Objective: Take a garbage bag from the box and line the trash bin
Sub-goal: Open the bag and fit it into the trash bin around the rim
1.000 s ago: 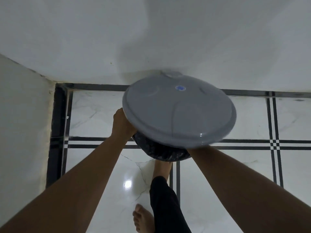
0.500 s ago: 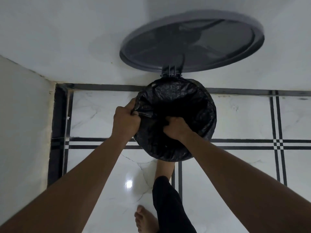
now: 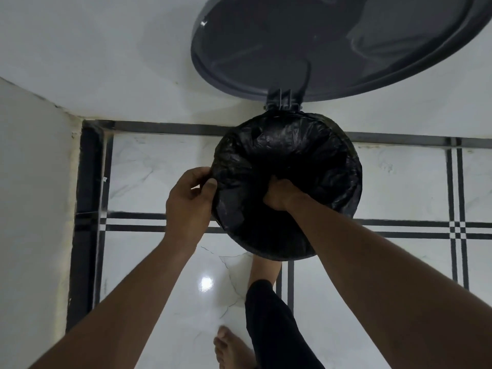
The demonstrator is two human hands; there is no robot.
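From the head camera I look straight down on the trash bin [image 3: 288,251], standing on the tiled floor [image 3: 149,169] against the wall edge, its lid [image 3: 332,43] swung up and back on the hinge. The garbage bag [image 3: 292,155] is already draped over the bin's rim and sags into the opening. My left hand [image 3: 190,201] pinches a fold of the film at the bin's left rim between thumb and fingers. My right hand [image 3: 279,194] reaches down inside near the front rim; its fingers sink into the dark plastic and look curled round a bunch of it.

I judge the film to be light, limp and slippery, easily torn, so it is best taken by gathered folds at the rim.

The bin's body is hidden under the bag, its inside is too dark to read, and no box is in view.
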